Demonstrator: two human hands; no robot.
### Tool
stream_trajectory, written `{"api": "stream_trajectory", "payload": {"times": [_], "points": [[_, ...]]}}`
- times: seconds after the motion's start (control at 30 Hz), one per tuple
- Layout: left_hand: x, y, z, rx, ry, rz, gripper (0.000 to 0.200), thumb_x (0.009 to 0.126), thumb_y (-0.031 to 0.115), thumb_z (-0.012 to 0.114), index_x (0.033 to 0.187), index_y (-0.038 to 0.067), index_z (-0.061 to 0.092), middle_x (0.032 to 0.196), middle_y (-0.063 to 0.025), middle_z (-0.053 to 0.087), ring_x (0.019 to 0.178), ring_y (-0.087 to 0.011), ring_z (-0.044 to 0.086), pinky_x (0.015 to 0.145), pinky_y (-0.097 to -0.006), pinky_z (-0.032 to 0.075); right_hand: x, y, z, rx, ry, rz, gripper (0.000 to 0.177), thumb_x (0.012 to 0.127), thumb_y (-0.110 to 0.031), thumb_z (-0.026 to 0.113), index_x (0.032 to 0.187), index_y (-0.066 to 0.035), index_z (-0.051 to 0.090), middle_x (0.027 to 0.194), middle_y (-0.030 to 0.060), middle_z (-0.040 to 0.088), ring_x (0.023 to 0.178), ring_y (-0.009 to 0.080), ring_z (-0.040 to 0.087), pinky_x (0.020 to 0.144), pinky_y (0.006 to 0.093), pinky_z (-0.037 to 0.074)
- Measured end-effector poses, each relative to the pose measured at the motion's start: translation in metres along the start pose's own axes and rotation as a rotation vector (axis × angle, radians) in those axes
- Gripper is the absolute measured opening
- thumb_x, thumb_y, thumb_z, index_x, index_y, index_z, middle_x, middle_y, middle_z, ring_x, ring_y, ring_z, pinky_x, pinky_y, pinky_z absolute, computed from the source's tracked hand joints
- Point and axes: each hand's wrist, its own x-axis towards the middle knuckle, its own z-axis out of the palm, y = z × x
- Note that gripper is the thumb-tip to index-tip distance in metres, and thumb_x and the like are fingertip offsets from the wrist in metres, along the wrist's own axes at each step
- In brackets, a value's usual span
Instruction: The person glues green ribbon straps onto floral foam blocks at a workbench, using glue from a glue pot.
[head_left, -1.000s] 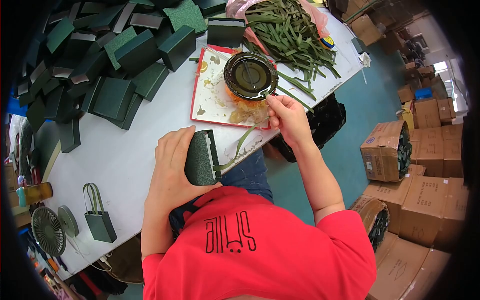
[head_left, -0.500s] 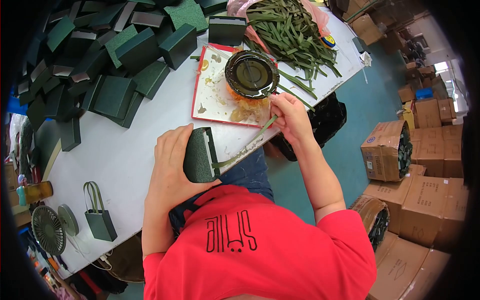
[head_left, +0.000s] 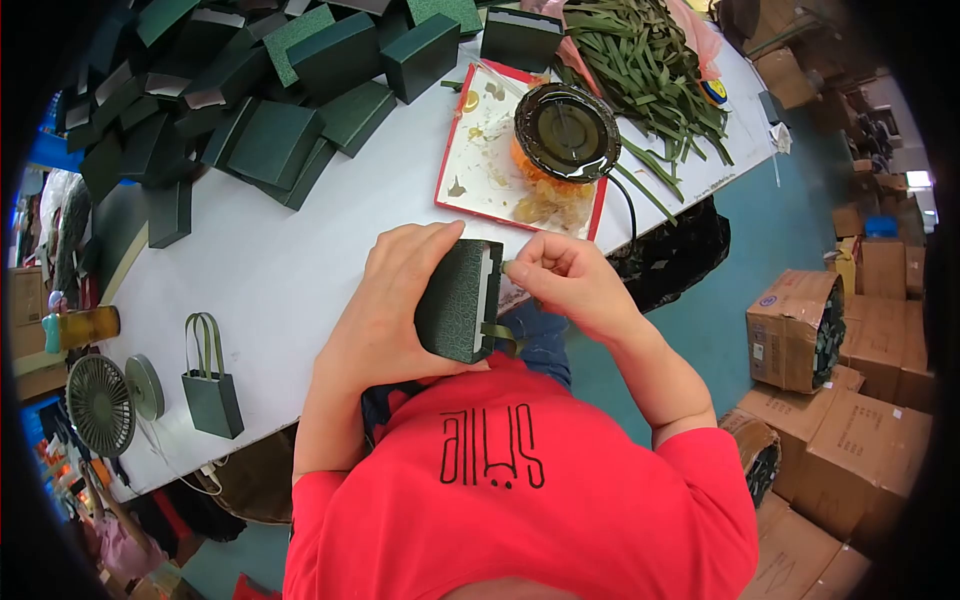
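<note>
My left hand (head_left: 392, 305) is wrapped round a dark green box (head_left: 453, 303), thumb at its lower end and fingers at its upper left side. A green ribbon (head_left: 499, 332) is attached near the box's lower right edge and bends outward. My right hand (head_left: 560, 277) pinches the ribbon's other end at the upper right edge of the box. Beyond the hands, a round black pot of glue (head_left: 567, 132) stands on a red-rimmed white tray (head_left: 487, 209) smeared with amber residue.
Many green boxes (head_left: 275, 143) are heaped at the back left. Green ribbons (head_left: 640, 70) spill from a pink bag at the back. A small green bag with handles (head_left: 212, 403) and a fan (head_left: 101, 403) stand at left. Cardboard boxes (head_left: 795, 330) are stacked on the floor at right.
My right hand has come from beside the glue pot to the box, bringing the ribbon's free end to its upper edge. The camera view has shifted, so the table things appear farther right.
</note>
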Motion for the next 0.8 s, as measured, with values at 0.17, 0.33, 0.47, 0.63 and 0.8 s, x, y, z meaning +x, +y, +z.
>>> {"api": "stream_trajectory", "payload": {"times": [0.17,0.33,0.47,0.63,0.8], "points": [[0.000,0.001,0.000,0.016,-0.005,0.004,0.110,0.052,0.029,0.099,0.145,0.004,0.045,0.136,-0.0167,0.054,0.126,-0.0399,0.049,0.106,-0.0485,0.041,0.006,0.001,0.004,-0.084,-0.015,-0.008,0.019,0.096,-0.019,0.072,0.090,-0.003,0.065,0.074,-0.0074,0.057,0.066,-0.0006,0.047,0.056,0.0192,0.036],[0.001,0.003,0.000,0.023,0.002,0.021,0.109,0.051,0.029,0.098,0.144,0.004,0.046,0.137,-0.0155,0.055,0.125,-0.0392,0.050,0.105,-0.0480,0.041,0.011,0.007,0.003,-0.178,0.014,-0.012,0.021,0.094,-0.021,0.073,0.086,-0.003,0.064,0.072,-0.0080,0.056,0.065,-0.0008,0.045,0.056,0.0197,0.035],[0.000,0.003,0.001,0.054,0.016,0.049,0.107,0.051,0.028,0.097,0.143,0.005,0.048,0.136,-0.0132,0.056,0.126,-0.0379,0.050,0.104,-0.0478,0.040,0.015,0.007,0.002,-0.248,-0.003,-0.005,0.021,0.095,-0.018,0.072,0.082,-0.004,0.062,0.071,-0.0074,0.056,0.064,-0.0006,0.047,0.056,0.0195,0.038],[0.000,0.004,0.000,0.150,-0.037,0.087,0.109,0.047,0.027,0.099,0.141,0.004,0.048,0.135,-0.0150,0.054,0.126,-0.0392,0.049,0.106,-0.0486,0.039,0.020,0.012,0.003,-0.314,-0.051,-0.065,0.026,0.094,-0.015,0.069,0.074,-0.003,0.059,0.069,-0.0066,0.054,0.063,0.0002,0.047,0.055,0.0207,0.038],[-0.001,0.001,0.004,0.154,-0.048,0.050,0.108,0.048,0.027,0.099,0.141,0.005,0.048,0.135,-0.0159,0.054,0.126,-0.0389,0.049,0.107,-0.0480,0.039,0.025,0.024,-0.004,-0.359,-0.058,-0.049,0.027,0.096,-0.018,0.068,0.076,0.000,0.065,0.068,-0.0044,0.057,0.066,0.0019,0.049,0.058,0.0223,0.039]]}}
